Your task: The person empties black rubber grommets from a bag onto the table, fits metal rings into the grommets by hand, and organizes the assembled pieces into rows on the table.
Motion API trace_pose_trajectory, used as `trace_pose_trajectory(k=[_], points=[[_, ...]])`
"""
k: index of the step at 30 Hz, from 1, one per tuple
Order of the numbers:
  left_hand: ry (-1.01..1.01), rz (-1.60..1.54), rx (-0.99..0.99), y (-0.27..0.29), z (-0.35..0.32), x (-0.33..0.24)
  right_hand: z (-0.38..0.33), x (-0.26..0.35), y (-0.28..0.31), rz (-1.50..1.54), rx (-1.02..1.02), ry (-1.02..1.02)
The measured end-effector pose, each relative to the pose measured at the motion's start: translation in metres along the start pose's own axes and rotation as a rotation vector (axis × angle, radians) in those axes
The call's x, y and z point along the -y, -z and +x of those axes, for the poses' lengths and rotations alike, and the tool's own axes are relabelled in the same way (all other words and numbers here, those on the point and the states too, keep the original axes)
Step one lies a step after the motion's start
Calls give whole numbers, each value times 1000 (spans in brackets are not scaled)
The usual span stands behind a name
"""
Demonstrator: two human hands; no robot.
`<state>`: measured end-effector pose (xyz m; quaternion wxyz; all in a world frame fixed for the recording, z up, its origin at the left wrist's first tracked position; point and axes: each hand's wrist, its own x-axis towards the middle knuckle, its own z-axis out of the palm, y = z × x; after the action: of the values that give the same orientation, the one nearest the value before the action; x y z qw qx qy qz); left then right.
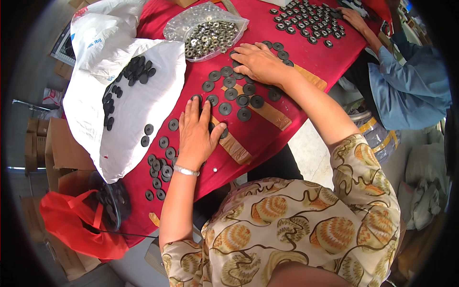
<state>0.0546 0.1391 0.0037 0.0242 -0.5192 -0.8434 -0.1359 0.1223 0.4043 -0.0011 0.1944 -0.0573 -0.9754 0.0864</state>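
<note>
Black round discs with a raised centre (230, 93) lie spread over a red cloth (224, 167) on the table. My left hand (195, 138) rests flat on the cloth, fingers stretched, with discs under and beside its fingertips and thumb. Farther off to the right, my right hand (260, 63) lies palm down over more discs, its fingers extended and partly covering them. Neither hand grips anything that I can see. Another loose group of discs (164, 160) sits to the left of my left wrist.
A white sack (138, 110) at left holds more black discs. Beyond my hands is a clear bag of metal parts (210, 40). At far right a co-worker's hand (354, 20) touches discs with metal centres (313, 24). Brown tape strips (271, 115) cross the cloth. A red bag (79, 222) hangs lower left.
</note>
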Motion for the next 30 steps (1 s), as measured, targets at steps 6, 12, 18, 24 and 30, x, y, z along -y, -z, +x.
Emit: trace_pose_trajectory(k=[6,12,18,24,30], points=[[-29,21,-23,-12,6,-5,3,7,3,-127,126,-57],[74,20,-211,12,-40,23,-42,48,-1,18,-108,56],[272,109,-180,22,-76,111,-67,131,-1,67,167,414],[107,99,-54,9,-54,85,-72,177,-29,377,-13,359],[43,71,-40,-3,-36,56,-75,161,-30,235,41,214]])
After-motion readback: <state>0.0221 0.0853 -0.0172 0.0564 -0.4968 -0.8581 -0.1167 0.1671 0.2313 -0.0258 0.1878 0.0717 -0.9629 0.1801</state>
